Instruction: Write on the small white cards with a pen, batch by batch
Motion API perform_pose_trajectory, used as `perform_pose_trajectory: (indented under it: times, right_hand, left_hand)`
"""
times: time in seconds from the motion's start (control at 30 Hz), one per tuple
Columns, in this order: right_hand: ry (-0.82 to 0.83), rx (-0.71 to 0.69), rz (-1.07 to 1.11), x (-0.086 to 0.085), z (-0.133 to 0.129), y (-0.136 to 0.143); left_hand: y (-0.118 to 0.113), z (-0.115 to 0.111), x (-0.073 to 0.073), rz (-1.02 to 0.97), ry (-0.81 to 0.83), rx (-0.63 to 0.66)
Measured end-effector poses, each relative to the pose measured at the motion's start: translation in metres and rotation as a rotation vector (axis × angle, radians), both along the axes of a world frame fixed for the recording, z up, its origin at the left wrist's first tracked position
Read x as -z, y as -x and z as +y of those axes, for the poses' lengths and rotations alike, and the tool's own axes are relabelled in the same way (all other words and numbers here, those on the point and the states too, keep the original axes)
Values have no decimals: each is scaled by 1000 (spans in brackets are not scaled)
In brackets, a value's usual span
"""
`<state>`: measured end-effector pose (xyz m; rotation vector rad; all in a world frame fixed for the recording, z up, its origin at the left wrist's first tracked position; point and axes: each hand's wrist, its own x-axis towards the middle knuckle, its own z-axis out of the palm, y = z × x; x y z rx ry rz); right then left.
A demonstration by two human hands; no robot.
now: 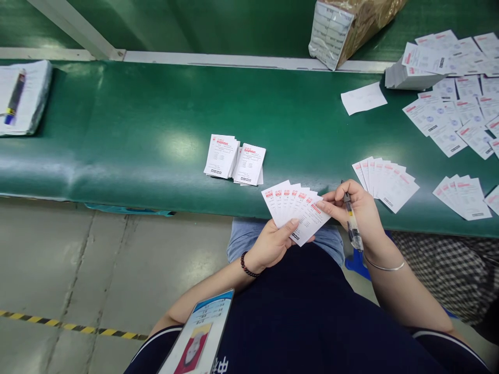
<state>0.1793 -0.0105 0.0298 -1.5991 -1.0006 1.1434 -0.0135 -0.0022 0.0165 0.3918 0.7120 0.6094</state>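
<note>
While the hands (pixel 272 243) hold fanned cards (pixel 307 218), two stacks (pixel 221 157) lie just beyond.

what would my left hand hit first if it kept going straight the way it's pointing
Past the fanned cards it holds, your left hand would probably meet the fingers of your right hand, at the fan's right edge; exact depth is hard to judge from this view.

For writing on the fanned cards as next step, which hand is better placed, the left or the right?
Probably the right hand: it holds the pen, with fingertips at the edge of the fanned cards. The left hand grips their lower part, so it seems better for steadying them.
</note>
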Motion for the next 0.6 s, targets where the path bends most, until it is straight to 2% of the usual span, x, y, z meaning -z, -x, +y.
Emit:
perform_pose_trajectory:
  times: [0.23,0.6]
  right_hand:
    - [48,-56,-21,3,-1,-5]
    - [8,-70,-2,1,-1,-4]
  left_hand:
    - [1,0,3,0,2,-37]
    - [-1,1,4,-18,5,-40]
